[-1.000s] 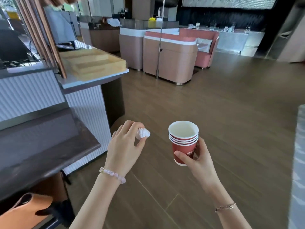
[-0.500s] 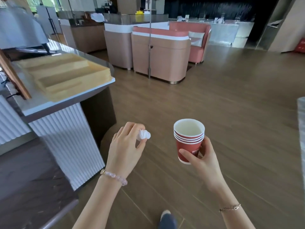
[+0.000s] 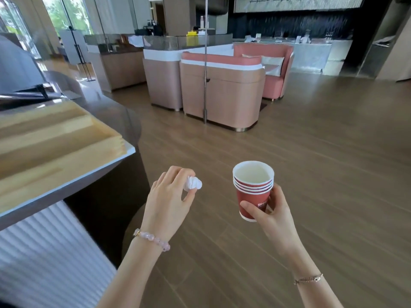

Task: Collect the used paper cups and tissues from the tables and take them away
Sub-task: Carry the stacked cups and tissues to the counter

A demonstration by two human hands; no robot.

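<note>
My right hand [image 3: 272, 215] grips a stack of several nested red paper cups [image 3: 252, 192] with white insides, held upright in front of me over the wooden floor. My left hand [image 3: 166, 203] is closed on a crumpled white tissue [image 3: 194, 183], which sticks out between thumb and fingertips. The two hands are level with each other, a short gap between tissue and cups.
A counter [image 3: 124, 150] with pale wooden trays [image 3: 55, 138] and a ribbed white front stands close on my left. Ahead, a beige and pink booth [image 3: 222, 94] with a thin metal pole [image 3: 205, 63] stands on the wooden floor [image 3: 311, 163]. A service counter [image 3: 311, 52] runs along the far wall.
The view has moved forward and turned along the left counter, which slides back past me. Both hands keep their hold on the tissue and the cups.
</note>
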